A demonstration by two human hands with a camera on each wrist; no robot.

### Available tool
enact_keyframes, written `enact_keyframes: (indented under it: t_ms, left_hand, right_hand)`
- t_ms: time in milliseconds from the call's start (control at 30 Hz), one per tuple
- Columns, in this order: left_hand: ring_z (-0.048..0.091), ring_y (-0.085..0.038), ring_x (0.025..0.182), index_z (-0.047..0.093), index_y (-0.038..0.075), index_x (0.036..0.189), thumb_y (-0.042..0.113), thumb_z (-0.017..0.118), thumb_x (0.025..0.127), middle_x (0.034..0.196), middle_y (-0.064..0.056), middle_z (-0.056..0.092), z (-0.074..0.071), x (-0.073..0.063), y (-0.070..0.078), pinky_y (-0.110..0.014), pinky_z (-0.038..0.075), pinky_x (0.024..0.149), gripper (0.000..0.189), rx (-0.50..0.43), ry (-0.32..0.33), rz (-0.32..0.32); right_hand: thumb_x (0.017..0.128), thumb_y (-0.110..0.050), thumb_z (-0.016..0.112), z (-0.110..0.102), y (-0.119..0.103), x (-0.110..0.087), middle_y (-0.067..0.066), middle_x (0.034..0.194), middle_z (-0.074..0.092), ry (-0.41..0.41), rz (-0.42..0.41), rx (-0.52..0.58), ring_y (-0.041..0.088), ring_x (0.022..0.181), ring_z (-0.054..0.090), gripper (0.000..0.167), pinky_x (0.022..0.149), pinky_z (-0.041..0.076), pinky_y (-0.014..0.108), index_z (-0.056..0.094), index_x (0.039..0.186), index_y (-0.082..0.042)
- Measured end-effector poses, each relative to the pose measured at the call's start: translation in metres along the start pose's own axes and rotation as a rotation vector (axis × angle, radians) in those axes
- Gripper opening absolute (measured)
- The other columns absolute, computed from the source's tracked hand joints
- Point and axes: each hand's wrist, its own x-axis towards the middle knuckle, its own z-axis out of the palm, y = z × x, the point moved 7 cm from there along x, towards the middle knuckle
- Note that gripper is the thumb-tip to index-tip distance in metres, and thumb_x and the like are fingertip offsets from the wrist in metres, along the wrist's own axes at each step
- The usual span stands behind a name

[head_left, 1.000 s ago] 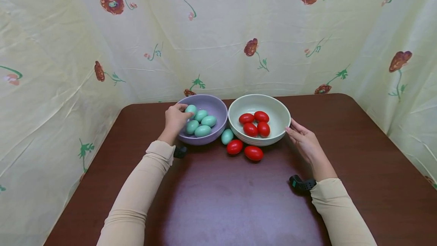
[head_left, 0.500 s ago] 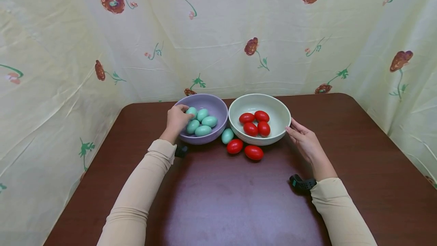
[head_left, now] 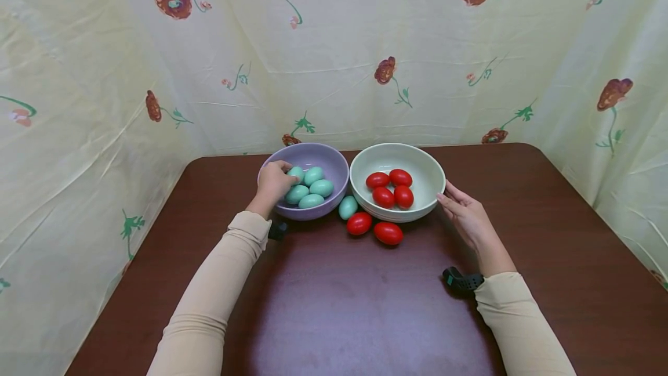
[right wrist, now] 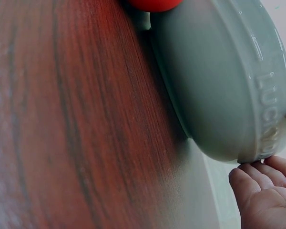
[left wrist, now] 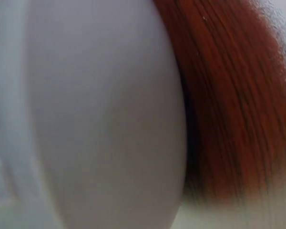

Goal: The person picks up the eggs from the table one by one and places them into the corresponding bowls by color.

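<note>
My left hand [head_left: 272,183] reaches over the left rim of a purple bowl [head_left: 336,165], thumb and fingers pinching a mint-green egg [head_left: 296,174]. Several other mint-green eggs [head_left: 311,201] lie in that bowl, right beside the held one. In the left wrist view the bowl's pale outer wall [left wrist: 109,114] fills the middle, and the hand is out of sight. My right hand [head_left: 469,219] holds the right side of a white bowl [head_left: 425,170] at its rim. Fingertips [right wrist: 248,179] touch its outer wall in the right wrist view. Several red eggs [head_left: 383,197] sit inside.
In front of the bowls, two red eggs [head_left: 388,233] and one mint-green egg [head_left: 348,208] lie on the dark brown table [head_left: 334,306]. The two bowls stand side by side near the table's back edge. A flowered curtain [head_left: 334,62] hangs behind.
My left hand has moved slightly right and down into the purple bowl with the mint-green egg, and the eggs there have shifted a little right. The right hand and white bowl stay put.
</note>
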Motion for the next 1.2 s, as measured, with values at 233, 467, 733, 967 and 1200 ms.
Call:
enact_keyframes:
  t_ms: [233,467,733,967,1200]
  left_hand:
    - [0.059,-0.032,0.122,0.063,-0.002,0.129,0.015,0.070,0.090,0.132,-0.018,0.065,0.003,-0.002,0.002,-0.044,0.051,0.101,0.043,0.011,-0.029,0.008]
    - [0.059,-0.032,0.123,0.063,-0.003,0.128,0.014,0.069,0.090,0.132,-0.018,0.065,0.006,-0.001,0.001,-0.045,0.051,0.101,0.042,0.031,-0.036,0.017]
    - [0.059,-0.031,0.122,0.064,-0.002,0.127,0.015,0.065,0.093,0.129,-0.018,0.066,0.003,-0.002,0.000,-0.045,0.051,0.101,0.038,-0.067,0.007,-0.012]
    - [0.064,-0.028,0.117,0.067,0.001,0.124,0.019,0.068,0.092,0.122,-0.017,0.070,-0.002,-0.015,0.008,-0.041,0.051,0.101,0.037,-0.297,0.136,0.041]
    - [0.063,-0.026,0.122,0.067,0.004,0.125,0.022,0.074,0.089,0.127,-0.016,0.068,0.010,-0.048,0.033,-0.041,0.049,0.105,0.041,-0.417,0.051,0.122]
  right_hand:
    - [0.100,-0.023,0.059,-0.001,0.001,0.001,0.009,0.167,0.005,0.002,0.003,0.010,0.022,0.153,0.015,0.076,0.118,0.022,0.033,0.012,0.158,-0.008]
    - [0.100,-0.022,0.058,0.000,0.001,0.001,0.009,0.167,0.003,-0.003,0.001,0.017,0.022,0.153,0.013,0.076,0.119,0.020,0.034,0.011,0.158,-0.007]
    - [0.100,-0.026,0.059,-0.001,0.001,0.000,0.008,0.167,0.004,0.000,0.005,-0.014,0.023,0.153,0.015,0.076,0.118,0.022,0.035,0.012,0.158,-0.009]
    - [0.099,-0.026,0.060,-0.003,-0.001,0.001,0.010,0.167,0.005,0.001,0.000,-0.009,0.024,0.153,0.016,0.077,0.117,0.022,0.035,0.013,0.158,-0.009]
    - [0.099,-0.027,0.060,-0.002,0.002,0.001,0.009,0.167,0.006,0.011,0.016,-0.016,0.023,0.152,0.017,0.077,0.117,0.023,0.034,0.014,0.158,-0.010]
